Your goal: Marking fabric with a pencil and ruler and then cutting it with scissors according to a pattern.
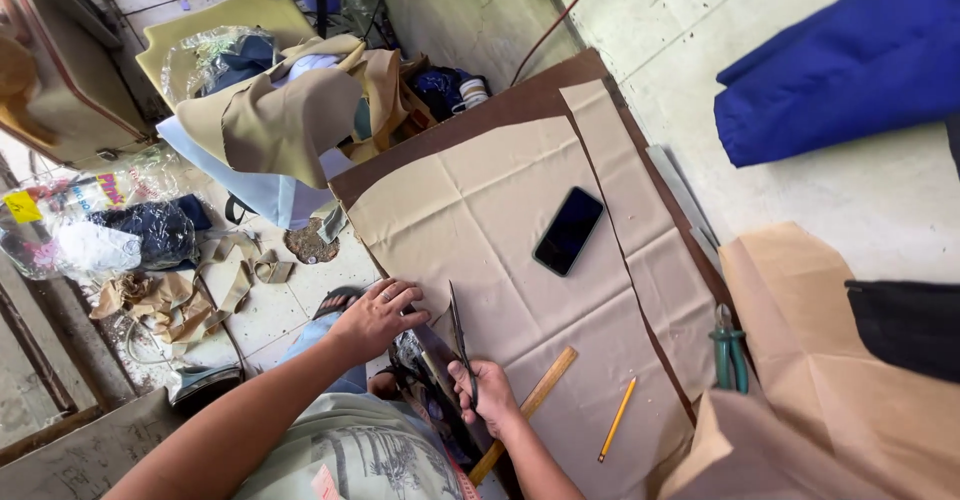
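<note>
A large piece of beige fabric [500,230] lies flat on a brown table [520,100]. My right hand [487,395] grips a pair of dark scissors [460,345], blades pointing away from me into the fabric's near edge. My left hand [378,317] rests flat, fingers spread, on the fabric's left edge beside the blades. A cut strip of the same beige fabric [640,210] lies along the right side of the main piece.
On the fabric lie a black phone [568,230], a wooden ruler [530,405] and a yellow pencil [617,419]. Green-handled pliers [728,350] sit by tan paper [800,360]. Blue cloth [850,60] lies at upper right. Fabric scraps and bags [130,230] crowd the floor at left.
</note>
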